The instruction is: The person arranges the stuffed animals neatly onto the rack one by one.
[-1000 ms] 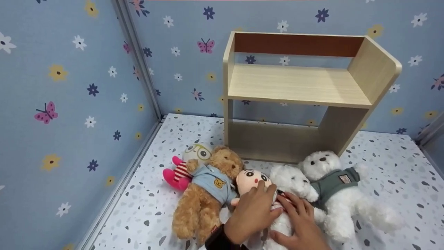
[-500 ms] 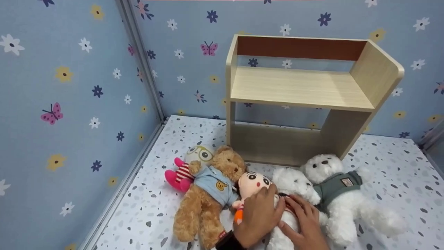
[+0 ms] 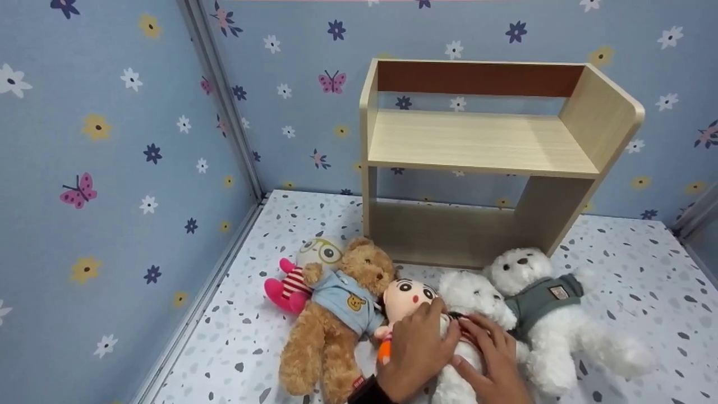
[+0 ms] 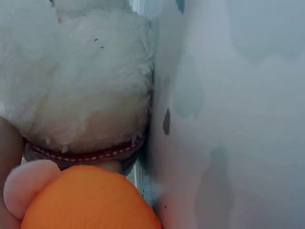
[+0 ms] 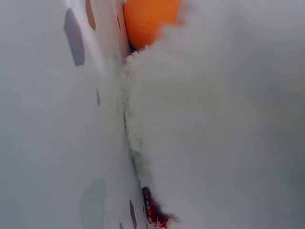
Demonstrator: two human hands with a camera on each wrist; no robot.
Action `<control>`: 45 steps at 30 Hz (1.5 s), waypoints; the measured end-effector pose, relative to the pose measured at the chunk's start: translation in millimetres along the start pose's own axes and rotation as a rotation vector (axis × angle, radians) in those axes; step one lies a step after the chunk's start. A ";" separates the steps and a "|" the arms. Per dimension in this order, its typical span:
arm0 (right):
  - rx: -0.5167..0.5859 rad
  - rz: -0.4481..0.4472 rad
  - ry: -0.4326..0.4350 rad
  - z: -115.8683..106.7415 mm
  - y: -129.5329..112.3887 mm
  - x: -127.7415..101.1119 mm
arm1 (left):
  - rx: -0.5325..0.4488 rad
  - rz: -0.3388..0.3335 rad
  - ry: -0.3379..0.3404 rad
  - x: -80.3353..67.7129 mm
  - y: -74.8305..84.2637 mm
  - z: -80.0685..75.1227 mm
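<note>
In the head view a white plush toy (image 3: pixel 471 292) lies on its back, wearing a red-trimmed garment. My left hand (image 3: pixel 418 345) holds its left side in this view, fingertips at the garment. From the other side my right hand (image 3: pixel 493 356) holds its torso, fingers on the garment and thumb lower on the white fur. A round-headed doll (image 3: pixel 403 297) in orange lies partly hidden under my left hand. In the left wrist view, a red stitched band (image 4: pixel 90 155) crosses the white fur above the doll's orange clothing (image 4: pixel 90 202). White fur (image 5: pixel 205 124) fills most of the right wrist view.
A brown teddy bear (image 3: pixel 320 336) in a blue hoodie and a doll with yellow glasses (image 3: pixel 320 253) lie at left. At right lies another white plush bear (image 3: pixel 552 331) in green. Behind them stands a two-tier wooden shelf (image 3: pixel 482 140) on the speckled surface (image 3: pixel 224 336).
My left hand has shifted slightly right and down, uncovering more of the doll's face and orange clothing. Both hands stay at the white toy's garment. The head view has shifted slightly.
</note>
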State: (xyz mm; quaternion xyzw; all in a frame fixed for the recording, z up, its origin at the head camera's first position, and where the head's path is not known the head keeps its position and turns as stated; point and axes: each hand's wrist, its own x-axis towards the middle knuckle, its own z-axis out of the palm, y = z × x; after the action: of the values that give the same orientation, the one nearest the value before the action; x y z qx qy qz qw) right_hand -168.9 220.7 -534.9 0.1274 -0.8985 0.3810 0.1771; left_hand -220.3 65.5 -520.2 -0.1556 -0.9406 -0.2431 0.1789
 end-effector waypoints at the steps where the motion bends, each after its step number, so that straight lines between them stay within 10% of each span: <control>1: 0.003 0.006 -0.001 0.0 -0.1 0.4 | -0.012 -0.005 -0.007 0.4 -0.4 -0.4; 22: 0.053 0.166 0.057 -1.1 -8.4 -1.5 | -0.222 -0.121 -0.177 2.5 -1.3 -12.9; 33: -0.005 -0.104 0.198 -2.1 5.0 1.7 | -0.252 -0.162 -0.259 7.0 3.5 -20.2; 45: -0.006 -0.096 0.161 -4.7 4.8 1.7 | -0.269 -0.090 -0.172 6.2 4.8 -23.4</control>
State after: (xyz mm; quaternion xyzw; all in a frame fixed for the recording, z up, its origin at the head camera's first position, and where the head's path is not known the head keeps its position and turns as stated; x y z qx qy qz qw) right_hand -171.2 227.2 -534.2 0.1387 -0.8753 0.3786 0.2670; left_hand -217.9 58.8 -496.5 -0.1560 -0.9175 -0.3602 0.0642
